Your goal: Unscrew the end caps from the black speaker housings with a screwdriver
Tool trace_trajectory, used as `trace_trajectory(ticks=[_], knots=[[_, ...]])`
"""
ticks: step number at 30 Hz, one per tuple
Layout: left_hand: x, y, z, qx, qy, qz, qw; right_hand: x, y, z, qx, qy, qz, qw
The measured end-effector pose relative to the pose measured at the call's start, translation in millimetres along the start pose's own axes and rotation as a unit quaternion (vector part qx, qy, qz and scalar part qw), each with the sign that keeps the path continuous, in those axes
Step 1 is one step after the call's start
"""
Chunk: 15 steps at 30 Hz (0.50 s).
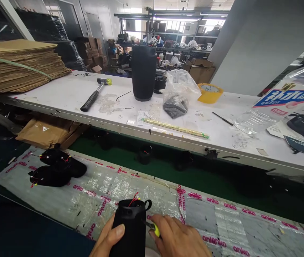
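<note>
My left hand (109,237) is wrapped round a black fabric-covered speaker shell (129,232), held upright with its open end up. Red and yellow wires (134,200) poke out of that opening, and a small black loop stands at its right rim. My right hand (180,235) is closed on a small hand tool (155,229) with a yellow-green and black handle; its dark tip meets the shell's right side near the top. The tool's exact kind is partly hidden by the fingers. Two similar black shells (51,175) (73,166) lie on their sides at the left.
The white bench (109,117) holds a mallet (94,95), an upright black speaker (143,73), a plastic bag (180,84), yellow tape (210,93), thin sticks (175,128) and a large bottle (280,96). Stacked cardboard (15,66) sits left. Printed plastic sheeting (95,203) covers the lower surface.
</note>
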State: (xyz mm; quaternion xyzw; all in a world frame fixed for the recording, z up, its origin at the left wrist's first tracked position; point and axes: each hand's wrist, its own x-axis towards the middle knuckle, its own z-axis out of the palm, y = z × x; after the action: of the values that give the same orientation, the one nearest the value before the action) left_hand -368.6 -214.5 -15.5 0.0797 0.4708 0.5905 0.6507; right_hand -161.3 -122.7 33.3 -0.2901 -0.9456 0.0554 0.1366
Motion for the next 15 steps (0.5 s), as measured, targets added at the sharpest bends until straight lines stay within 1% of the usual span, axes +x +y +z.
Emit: trace_trajectory(ticks=[3,5,8,12,15], knots=[[-5,0,5.0,0.005,-0.005,-0.009,1.000,6,5,-2,-0.023,-0.009,-0.055,0.998],[-10,1,8.1,0.022,0.004,-0.017,1.000,9,5,-3,-0.052,-0.024,-0.076,0.995],[-17,4,12.0,0.041,0.022,-0.004,0.999,13,4,-6,-0.078,-0.058,-0.086,0.992],[-24,11,16.7,0.077,0.050,0.005,0.996,15,6,-11,-0.099,-0.056,-0.098,0.989],[-24,17,20.3,0.122,0.038,0.007,0.992,15,9,-16,-0.109,-0.059,-0.113,0.986]])
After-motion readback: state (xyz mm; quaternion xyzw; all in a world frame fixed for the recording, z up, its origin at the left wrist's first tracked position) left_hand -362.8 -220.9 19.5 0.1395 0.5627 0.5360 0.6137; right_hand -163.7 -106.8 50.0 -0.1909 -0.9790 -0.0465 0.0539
